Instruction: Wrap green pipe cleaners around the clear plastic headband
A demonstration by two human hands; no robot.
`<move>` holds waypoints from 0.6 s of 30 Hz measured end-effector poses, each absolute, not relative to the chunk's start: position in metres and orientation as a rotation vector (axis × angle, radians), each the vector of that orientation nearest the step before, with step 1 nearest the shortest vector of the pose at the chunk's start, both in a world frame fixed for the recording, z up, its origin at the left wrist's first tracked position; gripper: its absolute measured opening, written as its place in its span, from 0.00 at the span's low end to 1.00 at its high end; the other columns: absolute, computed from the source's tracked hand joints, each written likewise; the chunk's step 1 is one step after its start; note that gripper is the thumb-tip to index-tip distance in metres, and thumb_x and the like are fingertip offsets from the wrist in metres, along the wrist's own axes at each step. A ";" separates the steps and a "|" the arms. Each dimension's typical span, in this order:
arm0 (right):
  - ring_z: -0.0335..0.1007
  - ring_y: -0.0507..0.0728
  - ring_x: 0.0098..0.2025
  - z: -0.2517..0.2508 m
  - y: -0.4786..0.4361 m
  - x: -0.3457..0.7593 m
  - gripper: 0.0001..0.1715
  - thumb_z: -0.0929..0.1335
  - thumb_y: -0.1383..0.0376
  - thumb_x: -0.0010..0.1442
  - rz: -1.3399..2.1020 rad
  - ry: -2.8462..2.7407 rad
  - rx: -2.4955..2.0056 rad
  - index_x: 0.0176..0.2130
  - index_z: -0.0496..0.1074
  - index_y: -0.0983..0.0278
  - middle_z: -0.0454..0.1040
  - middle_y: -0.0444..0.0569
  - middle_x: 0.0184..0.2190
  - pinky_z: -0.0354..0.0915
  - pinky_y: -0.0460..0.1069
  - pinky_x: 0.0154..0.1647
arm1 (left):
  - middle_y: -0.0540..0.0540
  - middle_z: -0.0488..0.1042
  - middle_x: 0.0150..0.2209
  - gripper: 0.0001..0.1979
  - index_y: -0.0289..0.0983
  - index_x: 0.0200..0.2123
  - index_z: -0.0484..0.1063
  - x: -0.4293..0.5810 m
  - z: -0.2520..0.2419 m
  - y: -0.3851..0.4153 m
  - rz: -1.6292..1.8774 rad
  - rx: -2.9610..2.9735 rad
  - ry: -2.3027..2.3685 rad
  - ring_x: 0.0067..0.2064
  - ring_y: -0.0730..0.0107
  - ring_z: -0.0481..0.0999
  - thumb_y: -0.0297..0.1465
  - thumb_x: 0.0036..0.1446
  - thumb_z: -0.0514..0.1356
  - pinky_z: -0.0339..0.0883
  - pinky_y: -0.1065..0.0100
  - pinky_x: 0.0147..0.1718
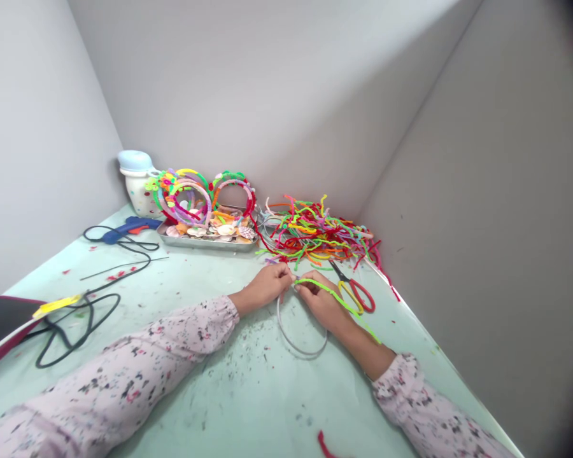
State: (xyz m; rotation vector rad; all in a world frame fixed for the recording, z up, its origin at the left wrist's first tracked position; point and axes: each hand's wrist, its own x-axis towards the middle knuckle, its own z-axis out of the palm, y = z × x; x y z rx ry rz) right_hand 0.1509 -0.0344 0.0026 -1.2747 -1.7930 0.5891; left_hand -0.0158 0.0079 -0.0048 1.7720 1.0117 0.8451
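Near the middle of the table, my left hand (273, 284) is closed in a pinch on a thin grey headband (302, 353), whose curve hangs down toward me. Close beside it, my right hand (322, 300) pinches a lime-green pipe cleaner (332, 294) against the band's end. The pipe cleaner's long tail lies back over my right hand and wrist. A short reddish piece (280, 299) shows on the band just under my left fingers. My fingertips partly hide where the pipe cleaner meets the band. Scissors (356, 292) with red and yellow handles lie just right of my right hand.
A heap of coloured pipe cleaners (315, 232) lies at the back. Left of it, decorated headbands (191, 197) stand on a metal tray (205, 243) of shells. Behind are a white jar (141, 184), a blue glue gun (128, 228) and a black cable (95, 318). Grey walls enclose the table (229, 394).
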 end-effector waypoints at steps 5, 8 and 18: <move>0.68 0.54 0.33 0.000 -0.032 0.151 0.08 0.64 0.62 0.56 0.670 -1.756 -1.243 0.35 0.71 0.61 0.72 0.44 0.31 0.62 0.48 0.37 | 0.54 0.66 0.20 0.08 0.36 0.27 0.63 -0.016 -0.004 0.009 0.864 1.768 1.017 0.18 0.78 0.65 0.34 0.55 0.53 0.57 0.75 0.19; 0.66 0.53 0.31 -0.002 -0.030 0.153 0.08 0.64 0.60 0.56 0.726 -1.739 -1.272 0.34 0.71 0.61 0.72 0.43 0.29 0.62 0.48 0.34 | 0.55 0.66 0.20 0.08 0.36 0.28 0.63 -0.016 -0.002 0.007 0.851 1.776 0.996 0.18 0.78 0.66 0.34 0.55 0.52 0.57 0.75 0.19; 0.61 0.52 0.26 -0.007 -0.027 0.155 0.08 0.66 0.59 0.55 0.757 -1.673 -1.303 0.32 0.69 0.61 0.69 0.41 0.24 0.57 0.46 0.26 | 0.55 0.65 0.16 0.05 0.35 0.31 0.66 -0.016 0.005 0.002 0.780 1.820 0.997 0.18 0.76 0.67 0.30 0.51 0.54 0.58 0.75 0.20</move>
